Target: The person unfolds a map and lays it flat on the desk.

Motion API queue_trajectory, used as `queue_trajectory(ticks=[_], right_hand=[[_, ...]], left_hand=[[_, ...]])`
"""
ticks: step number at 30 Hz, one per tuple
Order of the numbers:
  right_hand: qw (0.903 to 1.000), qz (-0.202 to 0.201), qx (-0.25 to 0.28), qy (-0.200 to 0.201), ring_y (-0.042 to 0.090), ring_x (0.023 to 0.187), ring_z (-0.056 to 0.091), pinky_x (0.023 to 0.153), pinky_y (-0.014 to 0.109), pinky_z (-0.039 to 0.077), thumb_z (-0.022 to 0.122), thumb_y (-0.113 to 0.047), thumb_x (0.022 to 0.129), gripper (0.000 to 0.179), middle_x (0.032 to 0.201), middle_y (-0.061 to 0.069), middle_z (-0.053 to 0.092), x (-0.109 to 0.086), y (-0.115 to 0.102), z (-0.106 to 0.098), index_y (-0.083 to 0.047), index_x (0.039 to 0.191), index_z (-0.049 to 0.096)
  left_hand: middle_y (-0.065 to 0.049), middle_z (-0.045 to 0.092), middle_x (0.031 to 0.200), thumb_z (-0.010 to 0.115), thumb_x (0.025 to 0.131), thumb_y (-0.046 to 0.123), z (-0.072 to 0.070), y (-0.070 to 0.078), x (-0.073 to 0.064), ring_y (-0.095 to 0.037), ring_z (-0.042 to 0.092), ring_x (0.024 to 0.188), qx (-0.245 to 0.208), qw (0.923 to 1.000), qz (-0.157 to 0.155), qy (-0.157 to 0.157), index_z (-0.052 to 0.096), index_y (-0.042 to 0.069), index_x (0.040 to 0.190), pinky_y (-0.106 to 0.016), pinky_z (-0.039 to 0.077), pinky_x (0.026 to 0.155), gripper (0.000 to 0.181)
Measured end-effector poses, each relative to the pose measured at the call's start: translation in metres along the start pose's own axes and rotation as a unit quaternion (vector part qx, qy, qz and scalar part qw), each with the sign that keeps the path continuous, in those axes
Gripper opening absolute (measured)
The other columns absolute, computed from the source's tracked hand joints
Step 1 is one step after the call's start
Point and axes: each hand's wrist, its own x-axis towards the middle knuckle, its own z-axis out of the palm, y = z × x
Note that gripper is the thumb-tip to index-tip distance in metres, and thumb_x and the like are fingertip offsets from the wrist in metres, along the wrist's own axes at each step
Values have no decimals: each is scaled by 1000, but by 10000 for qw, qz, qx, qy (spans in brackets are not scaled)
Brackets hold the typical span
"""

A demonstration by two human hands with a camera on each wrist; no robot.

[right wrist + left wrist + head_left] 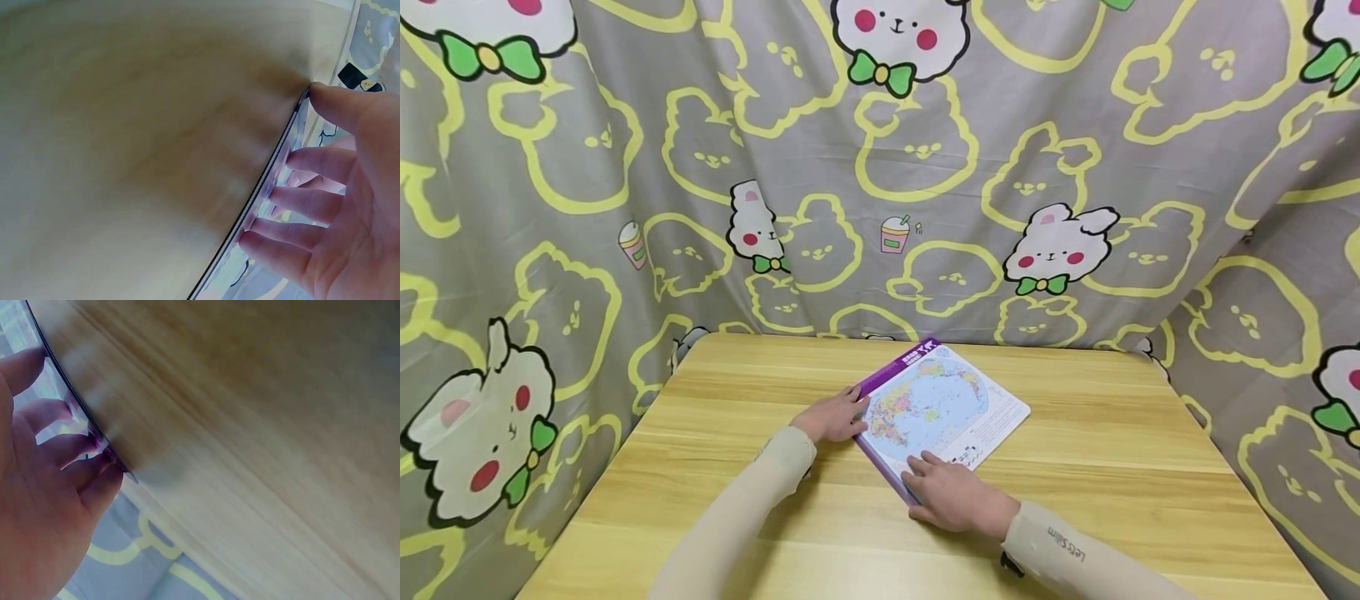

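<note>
Both grips (833, 416) (957, 497), seemingly loosely spread, touch the map board (942, 406).

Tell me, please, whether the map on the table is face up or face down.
The map is face up: its coloured continents and purple band show in the head view.

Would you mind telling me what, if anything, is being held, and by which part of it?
Nothing appears to be gripped: the left hand touches the map at its left purple corner, and the right hand rests at its near corner.
</note>
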Motion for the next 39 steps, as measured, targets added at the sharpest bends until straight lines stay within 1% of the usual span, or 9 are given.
queue_trajectory(ticks=[8,14,20,22,27,28,30,34,39], right_hand=[[10000,-70,20,-69,36,121,50,94,43,47,57,-44,91,51,135,16,52,-4,3,-2,-11,130,57],[9999,-136,40,-69,36,122,49,95,43,46,56,-44,92,50,136,15,51,-7,7,-4,-12,130,57],[9997,-180,98,-119,36,124,47,96,44,45,55,-43,92,50,138,15,49,-9,10,-3,-12,132,57],[9996,-183,132,-150,36,125,47,96,45,44,55,-43,92,50,138,15,49,-10,11,-3,-12,132,56],[9994,-162,200,-246,35,126,45,97,47,44,55,-43,93,50,140,12,47,-13,14,-3,-14,134,55],[9993,-164,200,-256,35,127,45,97,47,43,54,-43,93,50,141,11,46,-14,15,-3,-15,134,55],[9992,-185,208,-274,34,127,44,98,46,42,54,-43,93,50,141,11,46,-15,16,-3,-15,134,55],[9991,-229,235,-262,34,127,44,99,46,42,55,-42,92,50,141,10,46,-17,19,-3,-15,134,55],[9990,-286,250,-251,35,127,44,100,45,41,55,-41,92,50,141,11,46,-19,22,-2,-14,134,55]], left_hand=[[-18,24,153,44,98,45,2,2,-5,-32,20,141,172,9998,69,41,33,11,148,-46,30,108,61],[-18,25,152,43,98,46,4,2,-7,-32,22,140,346,9993,72,72,34,11,148,-44,31,108,62],[-18,28,151,44,98,44,1,5,-12,-32,23,139,257,9995,149,70,36,8,146,-46,32,107,61],[-19,31,150,44,98,44,0,5,-14,-33,26,138,317,9992,225,113,38,6,145,-46,33,106,61],[-17,32,149,44,98,45,3,5,-17,-35,28,137,499,9981,310,165,38,5,145,-45,34,106,61],[-16,31,150,44,98,45,4,5,-17,-35,26,138,461,9984,285,146,37,6,145,-44,33,107,61],[-15,32,150,45,98,45,5,6,-17,-36,28,137,468,9984,276,173,38,7,145,-45,34,106,61],[-13,33,150,45,98,45,6,6,-19,-35,27,137,534,9980,274,174,38,8,145,-45,37,103,60],[-13,35,149,43,98,45,7,8,-22,-35,28,137,634,9971,366,221,39,8,144,-44,40,101,59]])
